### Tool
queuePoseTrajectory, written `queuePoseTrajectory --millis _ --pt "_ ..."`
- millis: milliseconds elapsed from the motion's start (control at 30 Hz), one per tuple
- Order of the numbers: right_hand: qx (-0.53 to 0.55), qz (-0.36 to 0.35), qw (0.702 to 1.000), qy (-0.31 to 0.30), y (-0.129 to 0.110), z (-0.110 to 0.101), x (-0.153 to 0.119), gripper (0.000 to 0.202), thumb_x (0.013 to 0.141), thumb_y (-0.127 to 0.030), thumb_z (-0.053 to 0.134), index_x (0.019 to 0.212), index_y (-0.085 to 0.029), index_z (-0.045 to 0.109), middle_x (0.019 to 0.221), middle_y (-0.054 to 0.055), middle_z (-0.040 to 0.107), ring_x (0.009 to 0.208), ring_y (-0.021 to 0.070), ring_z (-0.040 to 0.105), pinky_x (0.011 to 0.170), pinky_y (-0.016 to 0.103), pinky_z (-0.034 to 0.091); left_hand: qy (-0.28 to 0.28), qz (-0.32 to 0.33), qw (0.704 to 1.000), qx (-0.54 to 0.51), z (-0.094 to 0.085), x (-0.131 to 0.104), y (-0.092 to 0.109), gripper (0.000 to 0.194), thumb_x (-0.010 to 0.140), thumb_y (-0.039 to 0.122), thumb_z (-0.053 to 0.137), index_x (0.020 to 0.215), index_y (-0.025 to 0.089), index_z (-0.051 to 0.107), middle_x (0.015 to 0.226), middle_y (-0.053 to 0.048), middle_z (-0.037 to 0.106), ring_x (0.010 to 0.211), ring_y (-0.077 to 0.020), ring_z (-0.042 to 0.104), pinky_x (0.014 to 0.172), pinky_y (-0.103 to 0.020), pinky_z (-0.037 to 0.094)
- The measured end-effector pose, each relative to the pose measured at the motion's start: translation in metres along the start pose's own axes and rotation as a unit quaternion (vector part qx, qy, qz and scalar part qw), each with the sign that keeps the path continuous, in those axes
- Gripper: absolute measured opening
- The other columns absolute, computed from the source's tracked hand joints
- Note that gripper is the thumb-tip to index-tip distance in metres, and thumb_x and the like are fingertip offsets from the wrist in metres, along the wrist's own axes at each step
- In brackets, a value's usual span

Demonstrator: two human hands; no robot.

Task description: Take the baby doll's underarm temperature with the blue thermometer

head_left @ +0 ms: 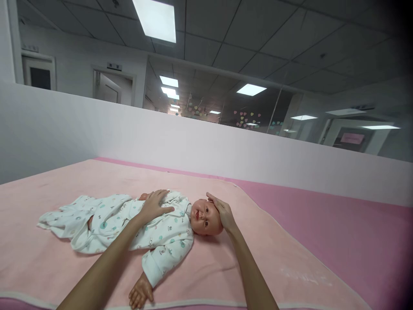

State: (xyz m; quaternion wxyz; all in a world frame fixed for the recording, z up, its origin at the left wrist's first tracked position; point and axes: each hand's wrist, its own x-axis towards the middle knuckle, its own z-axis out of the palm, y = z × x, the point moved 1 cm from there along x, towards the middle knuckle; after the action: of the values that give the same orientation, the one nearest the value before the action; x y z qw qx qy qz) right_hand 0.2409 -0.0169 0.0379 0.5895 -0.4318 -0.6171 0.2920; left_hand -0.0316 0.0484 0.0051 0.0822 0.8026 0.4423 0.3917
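Doll (171, 230) supine on pink blanket (112, 176), head (200, 224) at 3 o'clock, legs (74, 215) at 9. Left hand (156, 207) rests spread on its chest (177, 213); right hand (224, 213) cups the crown, fingers unclenched. White wall (193, 142) at 12 o'clock.

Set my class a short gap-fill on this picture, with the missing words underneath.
1. The doll lies on its ____ on the blanket.
2. The right hand is against the top of the doll's ____.
3. The doll's printed clothing, under the left hand, is mostly ____.

Missing words: back; head; white.
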Motion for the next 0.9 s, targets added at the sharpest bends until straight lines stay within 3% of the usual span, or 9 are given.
queuePoseTrajectory --millis 167,367,533,733,900 --pt "-0.024 -0.001 0.999 -0.025 -0.0012 -0.0002 -0.0010 0.038 0.073 -0.050 0.054 0.086 -0.019 0.070 0.104 0.007 0.065 0.104 0.0241 0.055 0.096 0.039 0.038 0.000 0.000 1.000 0.003 0.0006 0.0001 -0.0011 0.063 0.065 0.053 0.061 0.121 0.026 0.047 0.128 -0.004 0.048 0.119 -0.0258 0.039 0.100 -0.040 0.028" --pt "-0.028 -0.005 1.000 0.007 -0.0012 0.0002 -0.0006 0.041 0.072 -0.050 0.056 0.101 -0.022 0.066 0.111 0.006 0.062 0.106 0.0234 0.054 0.096 0.041 0.038 -0.006 -0.001 1.000 0.001 -0.0009 0.0001 0.0010 0.064 0.066 0.052 0.060 0.122 0.025 0.046 0.128 -0.004 0.047 0.119 -0.0258 0.038 0.101 -0.041 0.027" --pt "-0.052 -0.018 0.998 -0.023 -0.0007 -0.0004 -0.0006 0.035 0.071 -0.049 0.056 0.084 -0.020 0.071 0.103 0.007 0.066 0.105 0.0249 0.054 0.096 0.041 0.038 -0.007 -0.001 1.000 0.004 -0.0014 -0.0004 0.0017 0.063 0.067 0.052 0.060 0.122 0.025 0.046 0.128 -0.004 0.047 0.119 -0.0254 0.038 0.102 -0.041 0.026" --pt "-0.038 -0.007 0.999 0.012 0.0012 -0.0013 0.0001 0.039 0.072 -0.045 0.057 0.103 -0.023 0.064 0.114 0.005 0.060 0.107 0.0230 0.052 0.097 0.041 0.036 -0.010 -0.009 1.000 -0.001 -0.0024 -0.0011 0.0026 0.065 0.066 0.054 0.059 0.122 0.025 0.046 0.128 -0.004 0.046 0.119 -0.0262 0.038 0.101 -0.041 0.028" --pt "-0.041 -0.007 0.999 -0.016 -0.0005 0.0000 -0.0006 0.037 0.072 -0.049 0.054 0.085 -0.019 0.070 0.105 0.008 0.065 0.105 0.0247 0.054 0.096 0.040 0.038 -0.006 -0.004 1.000 -0.004 -0.0015 -0.0005 0.0012 0.064 0.066 0.053 0.060 0.122 0.025 0.046 0.128 -0.004 0.047 0.119 -0.0258 0.038 0.101 -0.041 0.027"
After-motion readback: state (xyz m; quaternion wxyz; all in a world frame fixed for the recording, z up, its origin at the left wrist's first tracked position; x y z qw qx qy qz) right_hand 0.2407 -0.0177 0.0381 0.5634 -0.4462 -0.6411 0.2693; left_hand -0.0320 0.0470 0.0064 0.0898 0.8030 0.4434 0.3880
